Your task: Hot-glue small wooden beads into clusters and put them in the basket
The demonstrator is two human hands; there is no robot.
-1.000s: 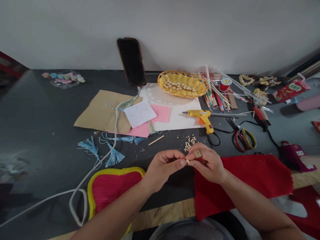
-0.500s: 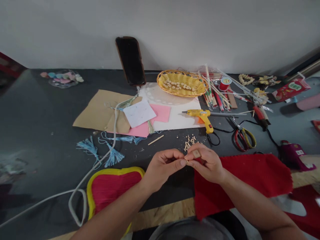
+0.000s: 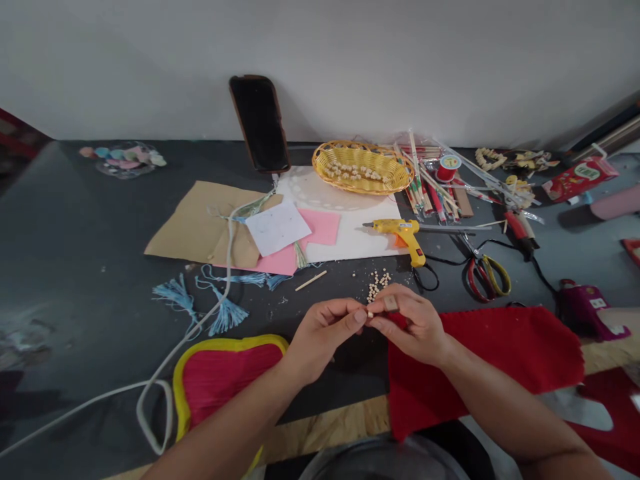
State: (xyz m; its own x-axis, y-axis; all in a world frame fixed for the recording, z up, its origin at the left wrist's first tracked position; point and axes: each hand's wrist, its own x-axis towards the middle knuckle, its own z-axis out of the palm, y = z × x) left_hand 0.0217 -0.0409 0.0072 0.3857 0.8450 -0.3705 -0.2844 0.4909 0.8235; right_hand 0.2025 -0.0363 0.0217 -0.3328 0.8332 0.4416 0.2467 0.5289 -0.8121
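Note:
My left hand (image 3: 327, 330) and my right hand (image 3: 413, 323) meet at the fingertips above the dark table, both closed in a pinch. Between them shows a small pale wooden piece (image 3: 370, 315), its exact kind too small to make out. A little square tan block (image 3: 391, 304) sits at the curled fingers of my right hand; how it is held there is partly hidden. Just beyond the hands lies a scatter of small wooden pieces (image 3: 379, 285). A short wooden stick (image 3: 311, 281) lies to their left.
A yellow glue gun (image 3: 400, 230) and scissors (image 3: 487, 277) lie beyond my right hand. Red felt (image 3: 510, 350) is under my right forearm. A yellow basket (image 3: 363, 167), a phone (image 3: 259, 123), papers (image 3: 277, 227), blue tassels (image 3: 227, 313) and a white cord (image 3: 227, 267) lie around.
The fingertips have shifted slightly, and more of the small pale piece now shows between them. The things on the table stay in place.

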